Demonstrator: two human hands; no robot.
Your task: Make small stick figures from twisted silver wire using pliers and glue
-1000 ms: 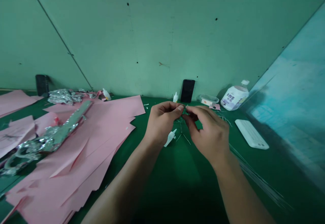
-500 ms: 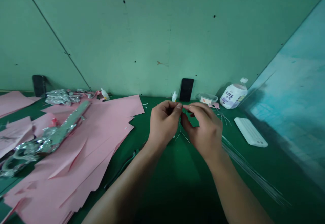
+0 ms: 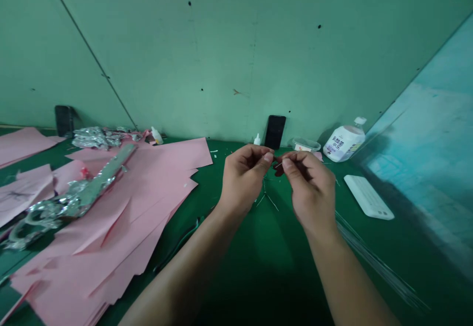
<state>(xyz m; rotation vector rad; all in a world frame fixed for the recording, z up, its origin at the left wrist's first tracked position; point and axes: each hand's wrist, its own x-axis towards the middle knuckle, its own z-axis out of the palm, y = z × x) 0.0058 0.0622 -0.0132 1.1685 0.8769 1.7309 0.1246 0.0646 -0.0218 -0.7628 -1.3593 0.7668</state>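
My left hand (image 3: 244,176) is closed in a pinch on a thin wire piece (image 3: 265,194), whose forked lower end hangs below the fingers. My right hand (image 3: 313,185) pinches a thin wire end (image 3: 280,164) between thumb and index finger, close beside the left fingertips. How the wire runs between the two hands is partly hidden by the fingers. To the right of my right forearm lies a bundle of long straight wires (image 3: 380,262). Dark-handled pliers (image 3: 177,247) lie partly behind my left forearm.
Overlapping pink paper sheets (image 3: 148,193) cover the left, with a foil-wrapped strip (image 3: 107,173) on top. Along the wall stand a phone (image 3: 275,132), a small glue bottle (image 3: 257,139), a plastic tub (image 3: 306,145) and a drink bottle (image 3: 343,143). A white power bank (image 3: 368,197) lies right.
My right hand has moved slightly right and turned, so its thumb now shows on top with a wire end at its tip. The camera view has shifted a little.
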